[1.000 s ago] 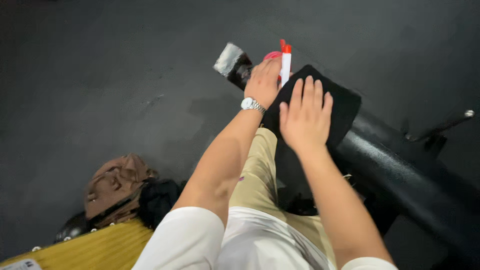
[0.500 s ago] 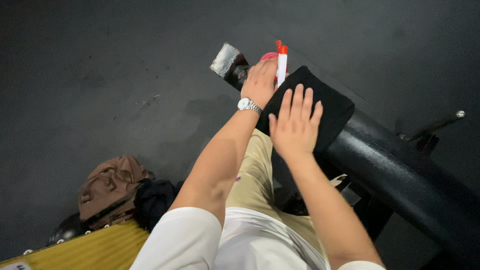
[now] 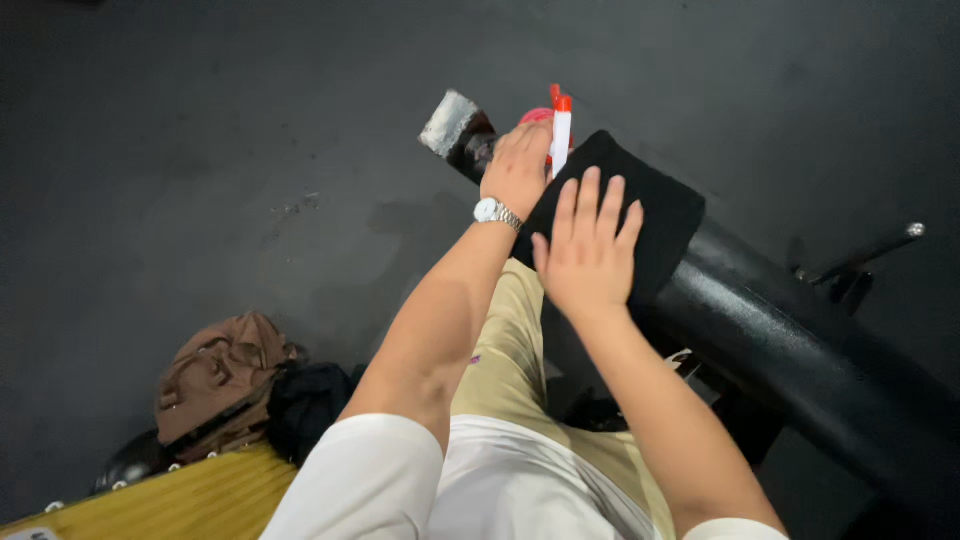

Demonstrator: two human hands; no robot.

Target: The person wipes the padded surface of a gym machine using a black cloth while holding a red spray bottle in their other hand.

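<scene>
Fingers of the right hand are lying spread flat on a black cloth draped over a thick black bar. Just beside it, the left hand is gripping a white-and-red spray bottle upright.

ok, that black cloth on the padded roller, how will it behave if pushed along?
The black cloth drapes over the black roller, so it is likely floppy and light. Under the flat right hand it would probably slide or bunch rather than keep its shape.
</scene>
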